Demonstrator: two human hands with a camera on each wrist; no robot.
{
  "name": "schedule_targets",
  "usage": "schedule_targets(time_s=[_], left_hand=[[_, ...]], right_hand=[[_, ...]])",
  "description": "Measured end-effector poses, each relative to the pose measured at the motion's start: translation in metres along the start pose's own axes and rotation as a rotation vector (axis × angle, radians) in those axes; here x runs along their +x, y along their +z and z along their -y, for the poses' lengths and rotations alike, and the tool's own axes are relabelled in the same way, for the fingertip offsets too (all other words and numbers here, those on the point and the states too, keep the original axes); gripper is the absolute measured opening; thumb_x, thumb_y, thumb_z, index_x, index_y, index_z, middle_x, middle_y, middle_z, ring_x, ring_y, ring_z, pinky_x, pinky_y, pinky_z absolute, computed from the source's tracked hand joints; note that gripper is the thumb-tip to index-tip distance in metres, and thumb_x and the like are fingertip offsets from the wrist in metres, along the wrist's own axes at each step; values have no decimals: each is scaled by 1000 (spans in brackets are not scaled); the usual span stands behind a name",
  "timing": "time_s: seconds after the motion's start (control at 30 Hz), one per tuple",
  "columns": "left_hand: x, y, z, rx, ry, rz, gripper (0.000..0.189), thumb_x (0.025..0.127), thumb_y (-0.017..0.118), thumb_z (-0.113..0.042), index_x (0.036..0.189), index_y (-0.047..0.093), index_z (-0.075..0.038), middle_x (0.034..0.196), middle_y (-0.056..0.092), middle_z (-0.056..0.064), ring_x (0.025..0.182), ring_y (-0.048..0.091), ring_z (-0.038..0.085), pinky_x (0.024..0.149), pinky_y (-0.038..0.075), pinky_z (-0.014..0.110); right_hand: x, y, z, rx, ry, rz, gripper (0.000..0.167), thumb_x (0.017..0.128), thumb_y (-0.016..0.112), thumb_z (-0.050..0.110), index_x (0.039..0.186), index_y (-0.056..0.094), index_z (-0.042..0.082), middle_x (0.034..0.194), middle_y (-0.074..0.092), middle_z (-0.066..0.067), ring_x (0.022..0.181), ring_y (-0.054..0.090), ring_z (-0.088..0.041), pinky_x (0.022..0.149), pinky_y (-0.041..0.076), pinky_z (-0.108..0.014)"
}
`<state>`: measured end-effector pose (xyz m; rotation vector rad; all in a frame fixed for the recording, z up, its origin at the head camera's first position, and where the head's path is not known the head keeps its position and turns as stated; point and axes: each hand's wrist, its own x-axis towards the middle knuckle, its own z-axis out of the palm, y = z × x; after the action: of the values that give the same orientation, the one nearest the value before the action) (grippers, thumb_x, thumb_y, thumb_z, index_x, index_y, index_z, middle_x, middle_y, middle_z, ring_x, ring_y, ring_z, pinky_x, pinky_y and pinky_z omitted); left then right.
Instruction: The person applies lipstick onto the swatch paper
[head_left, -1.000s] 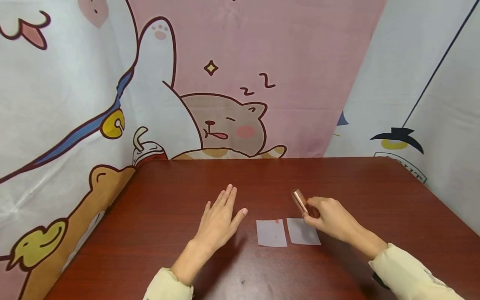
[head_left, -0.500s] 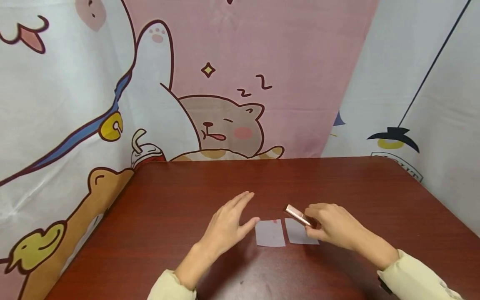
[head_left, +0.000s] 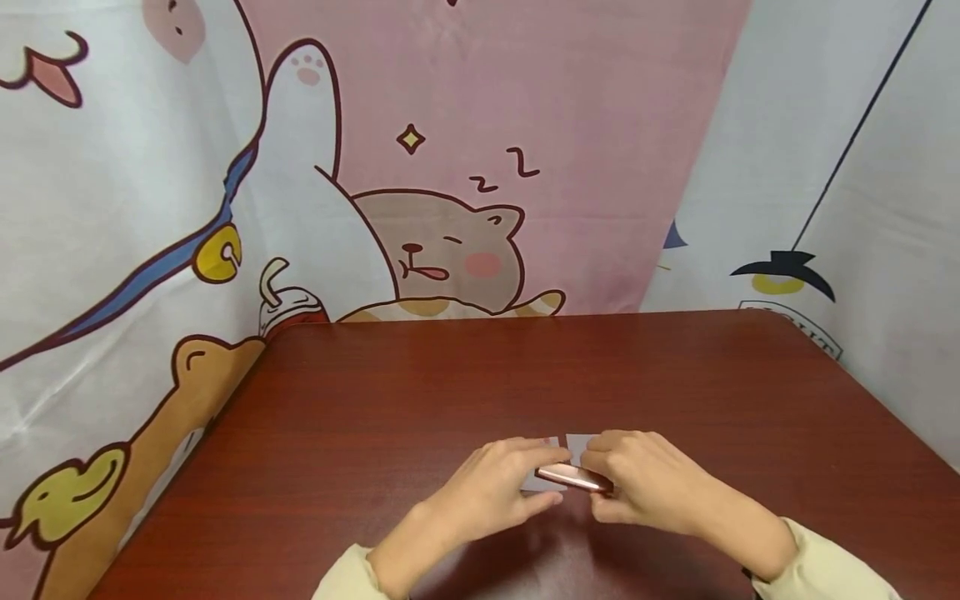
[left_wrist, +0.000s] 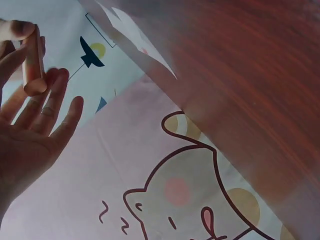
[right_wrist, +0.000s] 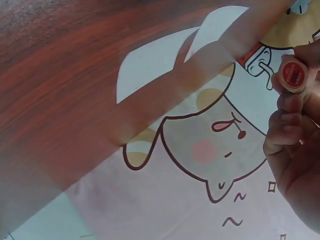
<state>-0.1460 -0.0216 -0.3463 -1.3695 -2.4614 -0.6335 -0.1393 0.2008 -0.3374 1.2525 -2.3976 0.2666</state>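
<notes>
A lipstick (head_left: 573, 477), a shiny rose-gold tube, lies level between my hands above two paper squares. My right hand (head_left: 645, 479) pinches its right end between thumb and fingers. In the right wrist view, a round red label with dark lettering shows on the lipstick's end (right_wrist: 293, 74). My left hand (head_left: 491, 483) is at the other end, its fingers over the tube and its thumb apart below. The left wrist view has the plain end (left_wrist: 35, 87) close to the left fingertips. Both papers, the left (head_left: 553, 483) and the right (head_left: 577, 444), are partly hidden by the hands.
The papers lie on a reddish-brown wooden table (head_left: 420, 375); the left one bears a small red mark (head_left: 547, 441). A cartoon-printed cloth (head_left: 600, 167) hangs behind the table and along its left and right sides.
My left hand has moved right and down to the tube's free end. The right hand has moved slightly toward me, turning the lipstick from steeply tilted to nearly level.
</notes>
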Motion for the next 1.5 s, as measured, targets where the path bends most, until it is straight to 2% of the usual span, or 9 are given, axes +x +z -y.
schedule_targets(time_s=[0.1, 0.27, 0.5, 0.7, 0.87, 1.17, 1.3, 1.33, 1.5], left_hand=[[1, 0, -1, 56, 25, -17, 26, 82, 72, -24, 106, 68, -16, 102, 66, -7, 100, 60, 7, 79, 48, 21], [2, -2, -3, 120, 49, -29, 19, 82, 72, -25, 99, 69, -18, 93, 65, -10, 89, 61, 4, 73, 48, 19], [-1, -3, -6, 95, 86, -1, 13, 83, 71, -20, 93, 65, -13, 80, 59, -11, 69, 49, -1, 63, 42, 13], [-2, -5, -7, 82, 71, -12, 12, 85, 69, -20, 94, 64, -14, 81, 60, -10, 69, 50, -1, 62, 42, 13], [-5, -7, -8, 96, 68, -9, 11, 86, 68, -21, 93, 63, -14, 79, 57, -10, 68, 47, -2, 59, 40, 13], [-10, -11, -10, 112, 75, -11, 12, 87, 66, -22, 95, 62, -14, 78, 56, -10, 69, 48, 0, 62, 42, 17], [-9, -10, -11, 105, 83, -9, 12, 88, 66, -22, 94, 60, -14, 78, 55, -10, 70, 49, 0, 63, 42, 17], [-9, -10, -12, 107, 87, -9, 12, 88, 66, -22, 94, 60, -14, 78, 55, -10, 70, 49, 0, 64, 42, 17], [-10, -10, -14, 141, 117, -14, 14, 88, 65, -22, 97, 61, -12, 81, 58, -9, 72, 52, 2, 65, 44, 18]], right_hand=[[1, -2, 3, -17, -5, 8, 33, 54, 69, 19, 61, 38, 25, 65, 26, 18, 54, 25, 3, 43, 20, -13], [2, -5, 6, -79, -27, -14, 31, 54, 68, 22, 60, 38, 25, 65, 26, 16, 57, 24, 0, 43, 19, -14], [0, -6, 10, -111, -47, -29, 24, 58, 68, 23, 63, 45, 24, 71, 31, 15, 62, 27, -2, 42, 20, -12], [-3, -8, 11, -23, -24, -12, 19, 69, 70, 18, 78, 55, 23, 74, 39, 16, 58, 30, 4, 45, 25, -11], [-4, -9, 13, 32, -17, 8, 18, 76, 72, 20, 82, 55, 24, 75, 41, 17, 59, 32, 6, 47, 27, -11], [-4, -11, 16, 41, -73, -63, 14, 82, 70, 23, 84, 57, 22, 76, 43, 16, 62, 35, 5, 50, 29, -9], [-6, -12, 16, 34, -72, -66, 11, 82, 70, 24, 87, 60, 21, 78, 46, 15, 65, 37, 4, 51, 32, -10], [-7, -12, 16, 30, -69, -64, 10, 83, 69, 24, 87, 61, 21, 78, 47, 15, 65, 38, 4, 52, 36, -12], [-10, -12, 16, 75, -69, -53, 10, 90, 62, 27, 93, 63, 17, 83, 50, 14, 69, 43, 4, 59, 40, -13]])
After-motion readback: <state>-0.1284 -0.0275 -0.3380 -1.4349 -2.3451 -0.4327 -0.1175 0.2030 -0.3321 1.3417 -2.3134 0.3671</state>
